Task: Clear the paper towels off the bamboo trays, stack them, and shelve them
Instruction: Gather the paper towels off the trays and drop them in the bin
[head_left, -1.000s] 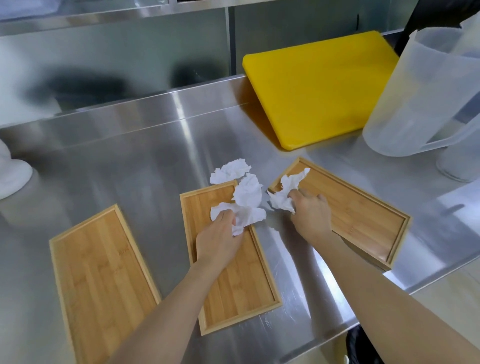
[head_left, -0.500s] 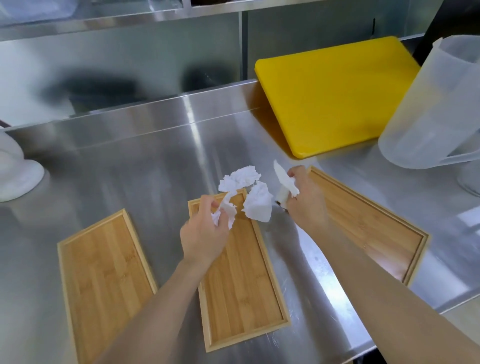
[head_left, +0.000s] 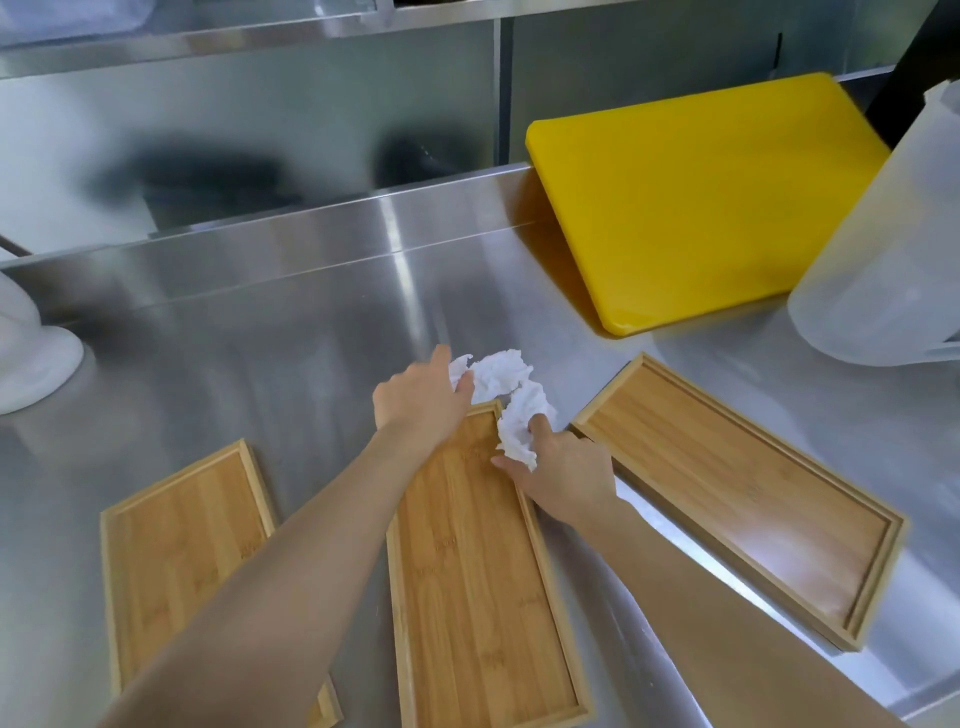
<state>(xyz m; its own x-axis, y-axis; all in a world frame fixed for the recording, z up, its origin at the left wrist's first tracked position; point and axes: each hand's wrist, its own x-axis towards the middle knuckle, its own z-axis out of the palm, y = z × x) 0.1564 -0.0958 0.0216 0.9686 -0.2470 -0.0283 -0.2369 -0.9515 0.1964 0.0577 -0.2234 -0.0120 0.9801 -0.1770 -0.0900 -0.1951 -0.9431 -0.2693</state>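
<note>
Three bamboo trays lie on the steel counter: the left tray (head_left: 182, 535), the middle tray (head_left: 467, 582) and the right tray (head_left: 727, 478). Crumpled white paper towels (head_left: 501, 376) are bunched at the far end of the middle tray, partly on the counter. My left hand (head_left: 421, 397) grips the far wad of towel beyond the tray's far edge. My right hand (head_left: 563, 478) pinches another wad (head_left: 519, 431) over the middle tray's far right corner. The left and right trays hold nothing.
A yellow cutting board (head_left: 701, 197) leans against the back wall at the right. A translucent plastic pitcher (head_left: 893, 249) stands at the far right. A white object (head_left: 26, 348) sits at the left edge. A steel shelf (head_left: 208, 31) runs overhead.
My left hand moved forward past the middle tray's far end with its towel. My right hand moved left from the right tray to the middle tray's corner, and the towels are now bunched together.
</note>
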